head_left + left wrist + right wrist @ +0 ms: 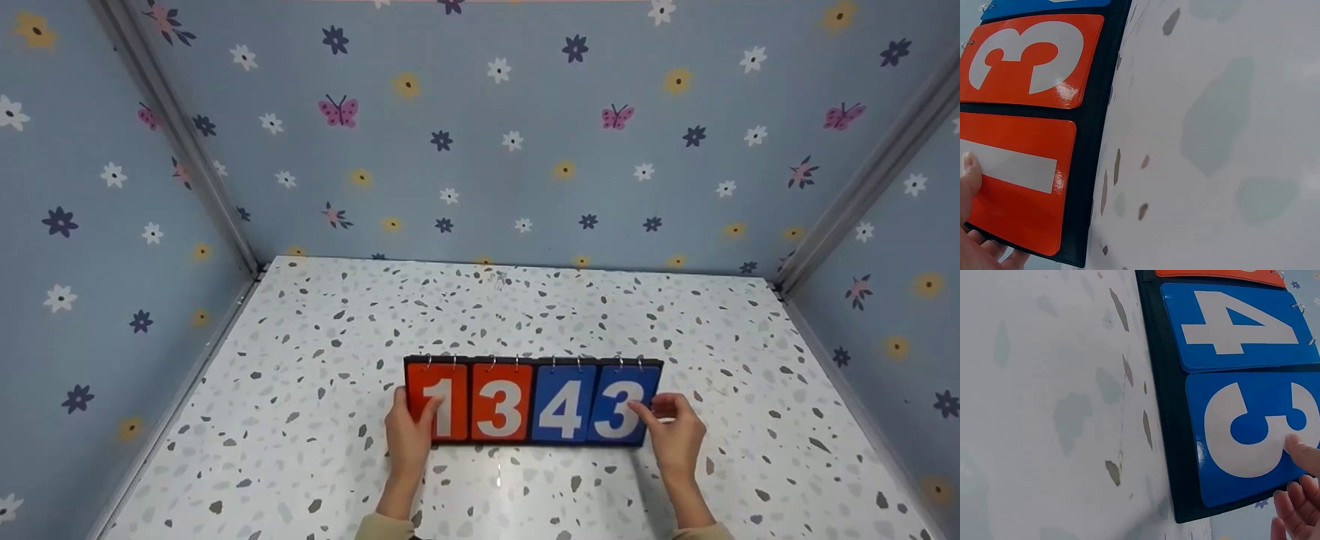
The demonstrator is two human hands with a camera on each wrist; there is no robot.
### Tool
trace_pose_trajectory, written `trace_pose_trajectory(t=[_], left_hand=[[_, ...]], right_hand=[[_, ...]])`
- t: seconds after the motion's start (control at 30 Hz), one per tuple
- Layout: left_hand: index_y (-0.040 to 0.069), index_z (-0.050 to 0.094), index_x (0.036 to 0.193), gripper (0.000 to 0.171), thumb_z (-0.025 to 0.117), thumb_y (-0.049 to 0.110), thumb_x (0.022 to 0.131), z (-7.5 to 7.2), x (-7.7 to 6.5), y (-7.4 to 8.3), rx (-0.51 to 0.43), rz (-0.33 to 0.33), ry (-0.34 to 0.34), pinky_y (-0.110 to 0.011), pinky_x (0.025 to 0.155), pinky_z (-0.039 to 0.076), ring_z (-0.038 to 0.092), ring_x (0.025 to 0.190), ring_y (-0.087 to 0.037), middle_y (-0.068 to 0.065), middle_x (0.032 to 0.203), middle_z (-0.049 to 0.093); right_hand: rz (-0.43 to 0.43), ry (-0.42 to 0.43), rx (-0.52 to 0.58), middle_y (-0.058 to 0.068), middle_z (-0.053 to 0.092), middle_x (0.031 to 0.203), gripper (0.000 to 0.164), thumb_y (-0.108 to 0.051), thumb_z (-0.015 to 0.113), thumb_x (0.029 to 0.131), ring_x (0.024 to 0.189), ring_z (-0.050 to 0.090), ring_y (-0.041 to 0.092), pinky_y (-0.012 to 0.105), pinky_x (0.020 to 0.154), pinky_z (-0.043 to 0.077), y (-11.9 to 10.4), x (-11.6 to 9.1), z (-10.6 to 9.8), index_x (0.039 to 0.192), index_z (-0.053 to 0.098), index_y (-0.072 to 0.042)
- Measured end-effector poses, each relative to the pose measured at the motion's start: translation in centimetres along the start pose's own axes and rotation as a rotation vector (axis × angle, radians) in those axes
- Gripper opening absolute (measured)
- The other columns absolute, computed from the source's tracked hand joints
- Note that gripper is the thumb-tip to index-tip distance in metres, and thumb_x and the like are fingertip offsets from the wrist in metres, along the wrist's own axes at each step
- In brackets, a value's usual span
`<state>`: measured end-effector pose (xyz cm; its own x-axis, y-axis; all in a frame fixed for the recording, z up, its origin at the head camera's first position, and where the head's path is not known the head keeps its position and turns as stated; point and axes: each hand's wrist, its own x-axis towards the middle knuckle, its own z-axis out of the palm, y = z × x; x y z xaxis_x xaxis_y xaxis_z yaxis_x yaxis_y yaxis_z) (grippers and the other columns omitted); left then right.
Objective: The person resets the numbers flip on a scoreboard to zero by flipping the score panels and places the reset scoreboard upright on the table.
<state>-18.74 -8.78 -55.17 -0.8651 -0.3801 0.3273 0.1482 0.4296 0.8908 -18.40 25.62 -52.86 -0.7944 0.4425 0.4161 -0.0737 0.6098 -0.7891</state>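
Observation:
A flip scoreboard (534, 367) with a black backing shows 1 and 3 on red cards (481, 375) and 4 and 3 on blue cards (541, 431). Metal rings along its top edge carry the cards. My left hand (409, 439) grips the left end, thumb over the red 1 and fingers behind the board, as the left wrist view shows. At the other end, my right hand (679, 435) holds the edge with its thumb (1303, 453) on the blue 3. Its other fingers curl at the board's side edge, partly hidden.
Beneath the board lies a white speckled tabletop (360, 315). Blue panels with flowers and butterflies (480, 157) rise at the back and both sides, with grey metal posts (874, 176) at the corners.

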Motion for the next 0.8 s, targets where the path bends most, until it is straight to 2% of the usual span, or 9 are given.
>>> trace_pose_trajectory(t=[0.3,0.43,0.53,0.67,0.73,0.8], left_hand=[[0.001,0.049,0.096,0.036,0.071,0.024,0.077,0.0,0.0,0.0,0.012,0.027,0.022,-0.032,0.061,0.045,0.05,0.066,-0.017,-0.007,0.077,0.058],[0.002,0.05,0.095,0.035,0.071,0.023,0.077,0.0,0.0,0.0,0.007,0.022,0.023,-0.03,0.059,0.044,0.049,0.064,-0.015,-0.005,0.075,0.058],[0.003,0.05,0.095,0.035,0.071,0.023,0.077,0.0,0.0,0.0,0.004,0.012,0.017,-0.029,0.058,0.043,0.048,0.063,-0.016,-0.004,0.074,0.056],[0.002,0.05,0.097,0.037,0.071,0.025,0.077,0.1,0.0,0.0,0.007,-0.007,0.006,-0.03,0.061,0.045,0.05,0.067,-0.016,-0.006,0.078,0.059],[0.002,0.05,0.099,0.038,0.07,0.026,0.077,0.1,0.0,0.0,0.009,-0.014,0.0,-0.031,0.064,0.045,0.051,0.069,-0.016,-0.007,0.082,0.06],[0.002,0.05,0.099,0.038,0.07,0.027,0.077,0.1,0.0,0.0,0.013,-0.019,-0.002,-0.031,0.064,0.046,0.052,0.07,-0.016,-0.007,0.083,0.061]], right_hand=[[0.119,-0.068,0.02,0.008,0.06,0.07,0.029,-0.024,0.078,0.069,0.06,0.053,0.01,0.014,0.051,0.04,0.2,0.2,-0.5,0.075,0.062,-0.001],[0.116,-0.077,0.006,0.011,0.062,0.069,0.025,-0.021,0.076,0.073,0.058,0.054,0.014,0.017,0.051,0.042,-0.2,0.1,-0.9,0.076,0.065,0.001],[0.11,-0.078,-0.068,0.008,0.063,0.072,0.02,-0.02,0.073,0.076,0.061,0.055,0.015,0.026,0.05,0.046,-0.6,-0.1,-1.1,0.082,0.067,-0.002],[0.043,-0.099,-0.148,0.007,0.063,0.078,0.03,-0.015,0.071,0.078,0.06,0.052,0.014,0.03,0.049,0.046,-1.2,-0.4,-1.7,0.105,0.062,-0.005],[-0.021,-0.112,-0.139,0.008,0.062,0.078,0.042,-0.01,0.071,0.077,0.057,0.049,0.014,0.025,0.049,0.043,-1.6,-0.5,-2.1,0.116,0.055,-0.006],[-0.078,-0.135,-0.122,0.009,0.062,0.079,0.047,-0.005,0.07,0.077,0.055,0.047,0.012,0.02,0.05,0.039,-1.9,-0.6,-2.6,0.12,0.052,-0.008]])
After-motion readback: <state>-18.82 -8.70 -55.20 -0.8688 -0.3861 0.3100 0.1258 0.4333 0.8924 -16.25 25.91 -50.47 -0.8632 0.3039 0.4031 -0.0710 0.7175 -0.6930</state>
